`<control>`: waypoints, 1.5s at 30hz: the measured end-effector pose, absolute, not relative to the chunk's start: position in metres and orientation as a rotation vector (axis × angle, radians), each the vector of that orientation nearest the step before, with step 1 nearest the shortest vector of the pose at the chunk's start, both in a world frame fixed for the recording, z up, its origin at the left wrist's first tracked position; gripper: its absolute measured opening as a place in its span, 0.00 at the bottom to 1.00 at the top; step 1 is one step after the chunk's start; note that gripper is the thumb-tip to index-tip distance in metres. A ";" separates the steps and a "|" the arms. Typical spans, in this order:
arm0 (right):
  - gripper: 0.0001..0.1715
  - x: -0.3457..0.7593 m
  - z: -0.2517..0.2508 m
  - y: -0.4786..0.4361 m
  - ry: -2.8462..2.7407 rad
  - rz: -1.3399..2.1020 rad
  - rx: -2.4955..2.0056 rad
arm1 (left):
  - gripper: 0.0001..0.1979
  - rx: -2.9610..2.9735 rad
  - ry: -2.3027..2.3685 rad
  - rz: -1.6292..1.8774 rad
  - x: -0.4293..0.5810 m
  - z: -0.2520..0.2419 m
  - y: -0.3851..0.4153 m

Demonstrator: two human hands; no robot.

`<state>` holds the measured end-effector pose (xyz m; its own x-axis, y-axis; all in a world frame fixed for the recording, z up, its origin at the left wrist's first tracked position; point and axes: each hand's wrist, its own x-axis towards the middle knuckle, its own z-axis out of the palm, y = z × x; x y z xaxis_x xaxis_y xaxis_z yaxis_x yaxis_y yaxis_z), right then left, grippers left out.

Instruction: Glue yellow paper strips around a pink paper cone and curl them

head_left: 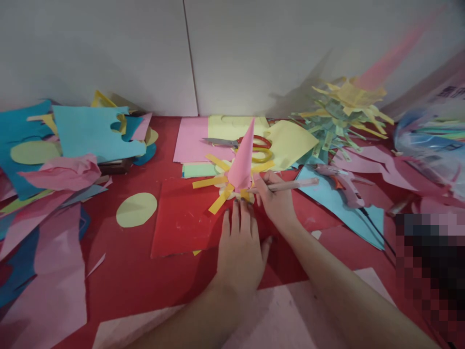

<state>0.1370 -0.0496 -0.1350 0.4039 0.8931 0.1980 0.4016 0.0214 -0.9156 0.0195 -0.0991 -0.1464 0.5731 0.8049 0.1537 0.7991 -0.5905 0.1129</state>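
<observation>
A pink paper cone [241, 167] stands upright on a pale scalloped paper base, with yellow paper strips [221, 199] fanning out around it. My left hand [240, 252] lies flat with fingers stretched forward, its fingertips at the near edge of the base. In my right hand [276, 203] a slim, pale pinkish pen [294, 184] is pinched, its front end close to the cone's lower right side. The pen's tip is too small to make out. Beneath the cone is a bright red sheet [185, 218].
Scissors [250, 142] lie behind the cone on pink and yellow sheets. A pink glue gun [345, 186] with a black cord rests on blue paper [363, 220] at right. Behind it stands a fringed cone figure [348, 99]. Paper scraps [61, 232] cover the left; a yellow oval [136, 210] lies nearby.
</observation>
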 end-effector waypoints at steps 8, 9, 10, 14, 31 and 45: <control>0.20 0.137 -0.135 -0.050 -1.199 0.560 -1.580 | 0.29 2.770 1.409 0.308 0.021 -0.146 -0.100; 0.20 0.137 -0.134 -0.050 -1.198 0.569 -1.579 | 0.29 2.773 1.408 0.312 0.021 -0.146 -0.100; 0.20 0.137 -0.134 -0.050 -1.198 0.581 -1.579 | 0.29 2.775 1.410 0.318 0.021 -0.146 -0.100; 0.19 0.136 -0.132 -0.050 -1.222 0.611 -1.578 | 0.28 2.777 1.419 0.326 0.021 -0.147 -0.101; 0.19 0.136 -0.133 -0.050 -1.272 0.591 -1.595 | 0.29 2.768 1.402 0.293 0.020 -0.145 -0.100; 0.19 0.135 -0.135 -0.050 -1.241 0.622 -1.603 | 0.28 2.793 1.422 0.340 0.020 -0.148 -0.100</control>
